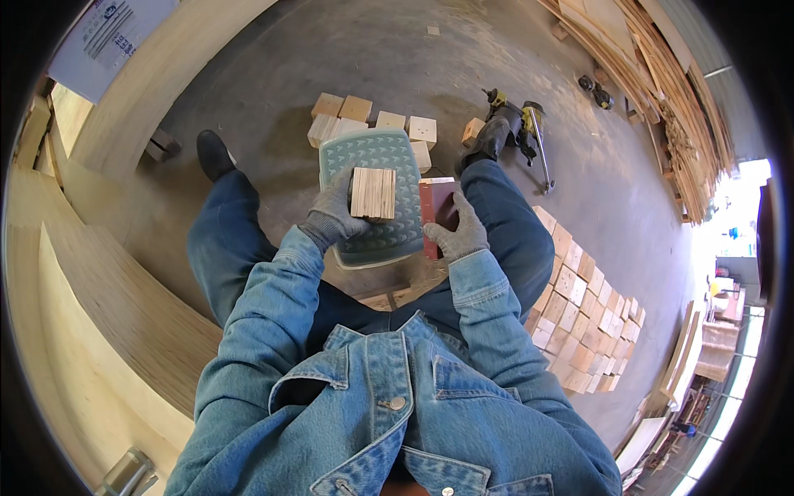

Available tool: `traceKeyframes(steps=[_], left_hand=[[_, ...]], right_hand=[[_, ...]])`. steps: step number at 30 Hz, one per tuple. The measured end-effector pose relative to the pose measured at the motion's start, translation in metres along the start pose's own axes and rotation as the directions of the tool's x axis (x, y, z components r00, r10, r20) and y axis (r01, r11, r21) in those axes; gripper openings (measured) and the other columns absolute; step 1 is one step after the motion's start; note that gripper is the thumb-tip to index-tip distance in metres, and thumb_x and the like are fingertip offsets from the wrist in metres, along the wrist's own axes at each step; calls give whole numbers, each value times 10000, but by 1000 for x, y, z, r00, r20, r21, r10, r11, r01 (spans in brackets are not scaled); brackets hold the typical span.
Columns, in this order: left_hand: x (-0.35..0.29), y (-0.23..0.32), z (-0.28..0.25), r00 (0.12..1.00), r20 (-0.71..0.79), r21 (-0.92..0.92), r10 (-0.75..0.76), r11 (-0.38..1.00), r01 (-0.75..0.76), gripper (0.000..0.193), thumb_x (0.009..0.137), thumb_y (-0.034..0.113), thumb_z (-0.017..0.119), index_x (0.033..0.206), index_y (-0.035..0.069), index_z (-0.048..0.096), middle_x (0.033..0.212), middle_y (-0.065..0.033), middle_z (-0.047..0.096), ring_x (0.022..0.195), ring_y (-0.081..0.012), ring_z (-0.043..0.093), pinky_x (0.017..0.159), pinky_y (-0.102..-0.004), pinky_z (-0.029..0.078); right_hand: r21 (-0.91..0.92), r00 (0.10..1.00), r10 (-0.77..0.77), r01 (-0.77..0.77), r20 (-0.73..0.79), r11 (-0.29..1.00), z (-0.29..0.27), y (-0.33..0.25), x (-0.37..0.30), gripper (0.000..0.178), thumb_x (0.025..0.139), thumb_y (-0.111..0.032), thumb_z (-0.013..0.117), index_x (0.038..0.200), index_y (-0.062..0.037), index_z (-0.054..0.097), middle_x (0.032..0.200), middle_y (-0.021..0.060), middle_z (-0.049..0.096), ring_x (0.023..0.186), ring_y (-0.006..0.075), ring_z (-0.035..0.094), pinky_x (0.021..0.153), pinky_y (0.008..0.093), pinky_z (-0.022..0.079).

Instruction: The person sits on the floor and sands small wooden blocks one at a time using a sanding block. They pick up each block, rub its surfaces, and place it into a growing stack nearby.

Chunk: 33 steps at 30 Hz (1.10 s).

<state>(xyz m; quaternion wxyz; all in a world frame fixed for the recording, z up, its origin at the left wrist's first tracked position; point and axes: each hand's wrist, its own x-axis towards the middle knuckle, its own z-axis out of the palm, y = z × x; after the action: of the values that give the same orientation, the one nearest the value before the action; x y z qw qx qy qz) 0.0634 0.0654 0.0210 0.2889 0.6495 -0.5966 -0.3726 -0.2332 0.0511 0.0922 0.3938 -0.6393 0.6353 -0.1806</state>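
My left hand [334, 208], in a grey knit glove, is closed around a pale wooden block [374, 194] with layered stripes on its upper face. It holds the block over the left part of a teal plastic stool [401, 165] with a bumpy top. In my right hand [461, 234], gloved alike, is a reddish-brown block [442, 207] by the stool's right edge. A thin pale edge shows at that block's far end; the exact kind of piece is unclear. The two blocks are apart from each other.
Several loose wooden blocks [356, 108] lie beyond the stool. A yellow-black power tool [529, 132] rests by my right foot. Rows of stacked blocks [583, 310] stand at my right. Large boards [124, 306] line the left; long planks [662, 99] are piled far right.
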Motion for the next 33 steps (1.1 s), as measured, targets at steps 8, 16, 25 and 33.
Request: traceKeyframes(steps=[8,16,25,33], left_hand=[[1,4,44,917,-260,53,303,953,-299,983,623,476,950,1422,98,519,1373,-209,560,1260,-412,546,1133,-507,458],[-2,-14,48,971,-160,36,179,984,-175,1112,672,543,925,1508,42,390,1423,-274,500,1349,-451,494,1201,-504,396],[-1,-14,56,925,-317,-35,209,972,-232,954,656,427,968,1418,87,506,1305,-211,597,1201,-418,610,1057,-498,515],[8,-21,59,945,-263,-52,196,975,-217,975,680,426,942,1456,73,469,1363,-208,563,1281,-404,564,1128,-481,462]], right_hand=[[-264,884,-466,457,31,849,21,-36,-21,887,792,-294,876,1559,-65,494,1578,238,470,1335,430,566,1122,507,477],[-635,870,-443,470,216,613,43,-60,-31,768,888,-402,765,1561,-125,521,1681,227,319,1406,492,465,1111,617,414],[-689,925,-347,352,154,633,62,-106,48,733,900,-413,745,1557,-169,530,1624,252,408,1363,514,521,1103,601,457],[-681,906,-386,394,174,617,60,-98,35,754,868,-407,755,1553,-179,539,1609,270,427,1307,526,546,1105,599,456]])
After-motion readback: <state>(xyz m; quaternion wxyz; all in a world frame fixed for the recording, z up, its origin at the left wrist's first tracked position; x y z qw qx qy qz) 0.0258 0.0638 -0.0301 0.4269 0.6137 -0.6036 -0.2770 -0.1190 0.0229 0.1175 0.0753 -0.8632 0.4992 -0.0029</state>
